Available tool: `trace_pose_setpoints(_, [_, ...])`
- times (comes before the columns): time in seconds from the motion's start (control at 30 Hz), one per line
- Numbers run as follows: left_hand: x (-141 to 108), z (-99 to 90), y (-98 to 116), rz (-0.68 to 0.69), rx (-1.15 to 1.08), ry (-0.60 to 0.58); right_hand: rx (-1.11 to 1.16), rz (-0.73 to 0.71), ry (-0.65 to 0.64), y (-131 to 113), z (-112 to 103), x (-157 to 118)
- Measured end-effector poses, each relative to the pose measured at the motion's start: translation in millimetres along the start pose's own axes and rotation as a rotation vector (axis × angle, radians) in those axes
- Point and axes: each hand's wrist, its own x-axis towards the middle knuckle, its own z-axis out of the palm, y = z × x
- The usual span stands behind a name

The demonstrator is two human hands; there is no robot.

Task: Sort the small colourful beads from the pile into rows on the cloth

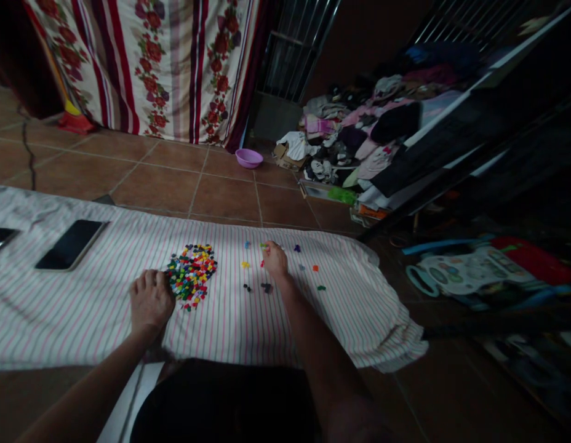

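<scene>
A heap of small multicoloured plastic pieces (193, 274) lies on the striped cloth (221, 332). My left hand (151, 299) rests on the cloth at the heap's left edge, fingers loosely spread and palm down. To the right, small groups sorted by colour lie apart: blue (247, 245), yellow (245, 264), black (247, 287), dark grey (266, 287), purple (297, 248), orange (315, 268) and green (321, 288). Over light green pieces (263, 245) my right hand (275, 258) has its fingertips pinched together; whatever is between them is too small to make out. Red pieces (262, 264) show beside it.
A phone (72, 245) lies on the cloth at left, with part of another dark device (0, 239) at the edge. Beyond are a tiled floor, a pink basin (249, 158) and a clothes heap (354, 132). A toy walker (470, 271) stands at right.
</scene>
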Motion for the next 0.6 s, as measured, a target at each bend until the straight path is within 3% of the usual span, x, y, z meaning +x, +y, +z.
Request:
trace_pose_setpoints(0.33, [-1.0, 5.4, -6.2, -0.042, -0.171, 0.042, -0.094, 0.052, -0.097, 0.7, 2.7, 26.9])
trace_pose_setpoints(0.6, [-7.0, 4.8, -19.8, -0.282, -0.580, 0.133, -0.096, 0.036, -0.118, 4.5, 1.9, 31.7])
